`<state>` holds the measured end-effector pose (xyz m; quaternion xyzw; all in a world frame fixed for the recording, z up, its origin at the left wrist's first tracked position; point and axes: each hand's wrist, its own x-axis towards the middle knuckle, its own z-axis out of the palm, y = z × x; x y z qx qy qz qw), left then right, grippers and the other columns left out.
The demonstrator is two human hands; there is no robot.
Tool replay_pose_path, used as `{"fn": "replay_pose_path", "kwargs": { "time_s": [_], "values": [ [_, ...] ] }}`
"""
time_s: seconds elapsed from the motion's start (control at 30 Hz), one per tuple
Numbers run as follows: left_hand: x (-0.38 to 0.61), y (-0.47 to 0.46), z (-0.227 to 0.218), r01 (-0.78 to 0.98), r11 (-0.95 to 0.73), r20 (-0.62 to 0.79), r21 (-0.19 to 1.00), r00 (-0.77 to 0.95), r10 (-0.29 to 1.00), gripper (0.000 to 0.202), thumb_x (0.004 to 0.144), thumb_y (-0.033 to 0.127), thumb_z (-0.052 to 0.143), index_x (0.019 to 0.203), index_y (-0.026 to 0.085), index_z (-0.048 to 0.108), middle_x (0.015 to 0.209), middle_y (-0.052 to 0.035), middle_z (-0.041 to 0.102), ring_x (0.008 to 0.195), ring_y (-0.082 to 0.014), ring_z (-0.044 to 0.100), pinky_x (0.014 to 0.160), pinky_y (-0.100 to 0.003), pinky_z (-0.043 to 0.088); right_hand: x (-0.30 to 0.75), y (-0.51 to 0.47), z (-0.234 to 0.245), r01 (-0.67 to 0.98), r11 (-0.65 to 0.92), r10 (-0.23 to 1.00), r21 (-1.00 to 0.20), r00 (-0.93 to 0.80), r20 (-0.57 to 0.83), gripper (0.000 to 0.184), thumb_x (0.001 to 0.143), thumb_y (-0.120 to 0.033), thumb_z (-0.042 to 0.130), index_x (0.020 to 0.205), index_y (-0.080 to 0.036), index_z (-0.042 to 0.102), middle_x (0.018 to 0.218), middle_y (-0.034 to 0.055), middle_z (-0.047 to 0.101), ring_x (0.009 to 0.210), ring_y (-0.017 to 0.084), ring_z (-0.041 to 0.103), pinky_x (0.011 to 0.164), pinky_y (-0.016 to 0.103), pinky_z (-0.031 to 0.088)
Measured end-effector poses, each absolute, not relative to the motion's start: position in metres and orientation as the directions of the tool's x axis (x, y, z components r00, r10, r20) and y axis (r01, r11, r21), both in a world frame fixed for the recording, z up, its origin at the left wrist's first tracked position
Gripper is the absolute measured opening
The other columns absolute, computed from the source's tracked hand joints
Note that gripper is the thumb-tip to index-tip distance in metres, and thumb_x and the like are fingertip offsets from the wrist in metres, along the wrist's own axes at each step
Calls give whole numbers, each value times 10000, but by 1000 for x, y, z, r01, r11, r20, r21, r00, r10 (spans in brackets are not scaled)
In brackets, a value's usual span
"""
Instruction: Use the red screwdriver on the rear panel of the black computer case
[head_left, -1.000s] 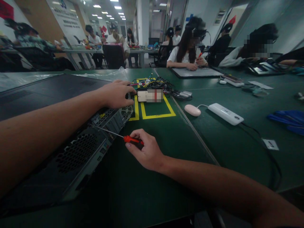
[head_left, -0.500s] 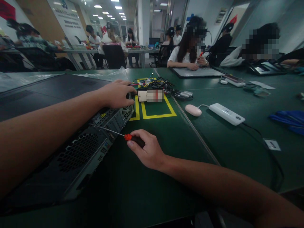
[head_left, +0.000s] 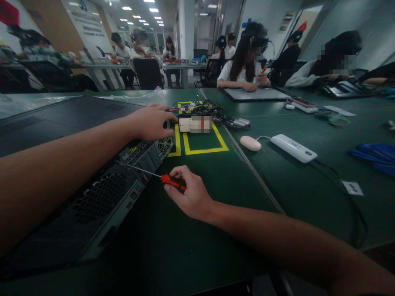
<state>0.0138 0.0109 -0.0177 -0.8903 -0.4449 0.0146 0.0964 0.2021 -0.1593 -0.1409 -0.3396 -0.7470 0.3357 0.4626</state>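
Observation:
A black desktop computer case [head_left: 101,105] lies on its side at the left, its back panel with fan grilles and ports turned toward me. My left hand [head_left: 156,122] rests across its far back corner, fingers apart. In my right hand [head_left: 193,191] is a screwdriver [head_left: 169,179] with a red and black handle, pinched between thumb and fingers. The thin shaft points left, and its tip meets the back panel near the case's upper edge. What the tip touches is too small to make out.
Beyond the case lie a phone [head_left: 185,124], a tangle of cables [head_left: 208,109] and yellow tape outlines [head_left: 206,151]. To the right are a pink rounded case [head_left: 250,143], a white power bank [head_left: 293,148] and blue cloth [head_left: 375,156]. Other people sit across the green table [head_left: 247,181].
The screwdriver handle has turned in my right hand, so its red stripe now shows along the top. My left hand and the computer case stay in place.

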Motion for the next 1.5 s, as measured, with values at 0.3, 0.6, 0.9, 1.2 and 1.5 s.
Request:
{"fn": "replay_pose_path", "kwargs": {
  "time_s": [0.3, 0.6, 0.9, 1.2, 1.5],
  "values": [
    [18, 5, -14, 802, -565, 54, -195, 584, 810, 670, 944, 580, 483, 1528, 279, 616, 1616, -76, 528, 1495, -388, 459, 1273, -512, 267, 203, -159, -141, 197, 536, 821, -821, -348, 452, 168, 1002, -352, 668, 1089, -221, 607, 986, 27, 685, 803, 172, 621, 780, 341, 520],
    [19, 5, -14, 791, -577, 57, -202, 598, 799, 656, 949, 581, 465, 1498, 268, 640, 1561, -80, 560, 1478, -370, 476, 1273, -499, 276, 203, -159, -141, 206, 554, 814, -806, -335, 474, 171, 1001, -358, 672, 1088, -218, 627, 1014, 36, 701, 840, 178, 633, 799, 337, 523],
    [16, 5, -15, 791, -586, 61, -176, 603, 795, 702, 935, 604, 450, 1546, 290, 594, 1582, -64, 547, 1514, -381, 429, 1287, -512, 241, 204, -158, -141, 218, 603, 783, -767, -348, 516, 187, 1034, -372, 629, 1087, -195, 663, 969, 40, 684, 818, 175, 617, 760, 321, 512],
    [22, -1, -10, 810, -551, 48, -199, 570, 820, 669, 937, 565, 465, 1499, 245, 636, 1568, -86, 548, 1486, -358, 470, 1279, -474, 266, 204, -160, -138, 183, 604, 775, -776, -360, 519, 199, 1065, -369, 595, 1109, -190, 671, 958, 37, 677, 809, 168, 627, 753, 322, 516],
    [14, 8, -16, 795, -579, 72, -183, 598, 798, 674, 947, 621, 470, 1511, 289, 632, 1574, -70, 563, 1514, -367, 447, 1287, -506, 253, 203, -162, -139, 176, 523, 822, -834, -363, 438, 204, 971, -343, 683, 1098, -226, 574, 948, 14, 673, 756, 158, 614, 699, 312, 519]
  ]
}}
